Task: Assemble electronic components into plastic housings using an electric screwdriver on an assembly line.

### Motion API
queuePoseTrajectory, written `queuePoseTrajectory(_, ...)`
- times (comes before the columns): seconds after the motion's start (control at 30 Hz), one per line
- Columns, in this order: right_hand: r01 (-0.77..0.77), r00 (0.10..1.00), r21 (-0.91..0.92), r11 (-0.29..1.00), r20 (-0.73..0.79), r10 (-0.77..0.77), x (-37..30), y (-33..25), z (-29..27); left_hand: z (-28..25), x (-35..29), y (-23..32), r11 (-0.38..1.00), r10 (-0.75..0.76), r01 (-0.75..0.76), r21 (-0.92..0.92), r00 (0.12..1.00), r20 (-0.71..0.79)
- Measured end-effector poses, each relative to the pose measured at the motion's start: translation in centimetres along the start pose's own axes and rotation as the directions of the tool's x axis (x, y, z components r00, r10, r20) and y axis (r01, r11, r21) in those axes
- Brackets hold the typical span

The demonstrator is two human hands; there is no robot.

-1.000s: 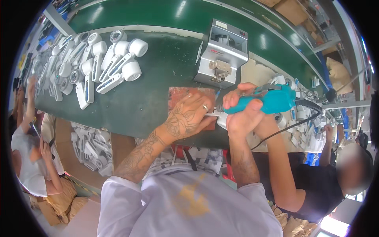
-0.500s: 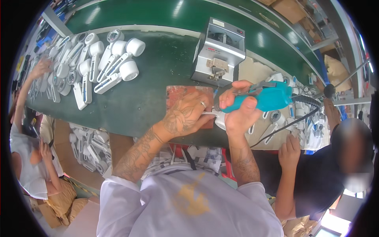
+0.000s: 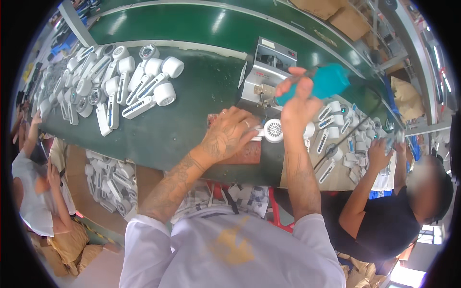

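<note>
Teal power tool (image 3: 332, 80) gripped by right hand (image 3: 301, 98); left hand (image 3: 229, 132) grasps white fan (image 3: 273, 130) over red block (image 3: 247, 156): best kept flat, steady

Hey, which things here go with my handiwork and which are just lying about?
Seemingly in use:
white fan, in left hand
teal driver, in right hand
grey machine, near right hand
red-brown block, under left hand

Apparently lying about:
fan pile at left
open carton of white pieces
brown paper bag, lower left
</note>
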State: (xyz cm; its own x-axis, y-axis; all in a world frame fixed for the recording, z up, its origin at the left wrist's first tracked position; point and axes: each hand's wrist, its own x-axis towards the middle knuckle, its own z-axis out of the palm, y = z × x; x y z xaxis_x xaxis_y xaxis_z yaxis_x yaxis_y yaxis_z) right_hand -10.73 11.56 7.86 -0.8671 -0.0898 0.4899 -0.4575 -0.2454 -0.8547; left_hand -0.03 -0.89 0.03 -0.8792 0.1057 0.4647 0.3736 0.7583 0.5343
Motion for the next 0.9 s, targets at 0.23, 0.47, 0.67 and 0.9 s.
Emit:
queuePoseTrajectory(0.23, 0.065, 0.992, -0.032, 0.997, 0.110, -0.061, 1.4, 4.0, -0.1, -0.2, -0.4, -0.1, 0.999, -0.011, 0.014, -0.031, 0.997, 0.076)
queuePoseTrajectory(0.47, -0.073, 0.995, 0.118, 0.990, 0.075, 0.064, -1.1, 3.2, -0.3, -0.4, -0.3, 0.0, 0.997, -0.076, 0.080, -0.023, 0.989, 0.129)
queuePoseTrajectory(0.67, 0.080, 0.992, -0.018, 0.997, 0.095, -0.078, 0.9, 2.7, 0.2, -0.6, -0.2, 0.1, 0.997, -0.076, 0.079, -0.021, 0.991, 0.112)
queuePoseTrajectory(0.9, 0.061, 0.992, 0.003, 0.998, 0.113, -0.061, 0.3, 4.3, -0.4, 0.1, -0.6, -0.1, 0.995, -0.068, 0.074, -0.060, 0.992, 0.103)
